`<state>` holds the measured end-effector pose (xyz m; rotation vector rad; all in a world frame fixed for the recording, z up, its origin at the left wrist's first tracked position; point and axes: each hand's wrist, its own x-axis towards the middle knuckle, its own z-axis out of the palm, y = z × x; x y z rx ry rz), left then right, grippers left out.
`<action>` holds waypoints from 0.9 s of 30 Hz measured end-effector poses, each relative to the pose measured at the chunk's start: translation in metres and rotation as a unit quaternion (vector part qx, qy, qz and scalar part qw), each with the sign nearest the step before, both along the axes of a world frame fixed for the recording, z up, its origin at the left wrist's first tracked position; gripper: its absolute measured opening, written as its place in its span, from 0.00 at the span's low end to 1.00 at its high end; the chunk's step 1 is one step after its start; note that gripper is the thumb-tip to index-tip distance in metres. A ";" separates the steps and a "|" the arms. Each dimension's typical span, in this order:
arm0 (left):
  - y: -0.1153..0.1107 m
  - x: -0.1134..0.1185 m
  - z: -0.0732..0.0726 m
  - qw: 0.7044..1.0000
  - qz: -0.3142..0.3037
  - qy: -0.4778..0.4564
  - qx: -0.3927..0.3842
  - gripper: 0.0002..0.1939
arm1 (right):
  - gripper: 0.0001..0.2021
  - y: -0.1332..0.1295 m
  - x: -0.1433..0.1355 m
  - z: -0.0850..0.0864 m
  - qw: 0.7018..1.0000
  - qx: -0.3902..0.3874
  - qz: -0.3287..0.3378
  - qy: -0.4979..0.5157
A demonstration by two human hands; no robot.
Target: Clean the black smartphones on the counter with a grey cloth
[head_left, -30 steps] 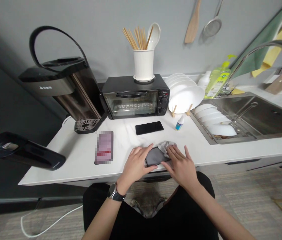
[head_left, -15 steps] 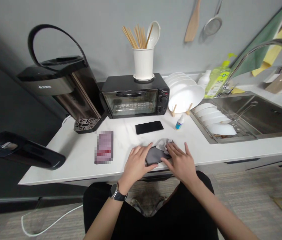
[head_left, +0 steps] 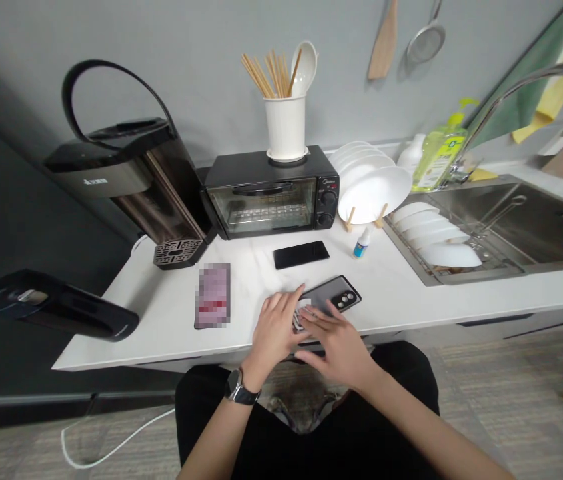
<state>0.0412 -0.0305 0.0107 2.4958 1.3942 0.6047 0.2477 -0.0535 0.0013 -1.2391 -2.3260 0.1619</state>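
A grey phone case [head_left: 325, 292] with a black rim and round camera holes lies near the counter's front edge. My left hand [head_left: 276, 323] grips its left end, fingers at the far edge and thumb at the near one. My right hand [head_left: 338, 340] presses a crumpled white wipe [head_left: 305, 308] with dark marks onto the left part of the case; the fingers partly cover the wipe. Behind the case lies a black phone [head_left: 301, 255], with a small white and blue bottle [head_left: 362, 244] to its right.
A pixelated pinkish item [head_left: 212, 297] lies on the left, near a dark flask-like object [head_left: 61, 307] and a water dispenser [head_left: 131, 180]. At the back stand a toaster oven [head_left: 266, 200] and racked plates [head_left: 376, 193]. The sink [head_left: 551, 233] is on the right.
My right hand has slid the wipe left across the case, towards my left hand. The camera holes at the right end now show. My left hand keeps its grip.
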 end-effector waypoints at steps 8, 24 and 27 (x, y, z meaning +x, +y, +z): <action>0.000 0.001 0.000 1.000 0.013 0.009 0.000 0.45 | 0.28 0.005 0.009 0.001 0.997 0.016 -0.076 -0.012; 0.000 0.003 -0.001 1.000 0.021 0.004 0.003 0.45 | 0.22 0.009 0.009 0.002 0.996 0.011 -0.084 -0.003; 0.000 0.003 -0.002 1.000 0.022 0.002 0.003 0.44 | 0.24 0.008 0.006 0.001 1.000 -0.012 0.009 -0.004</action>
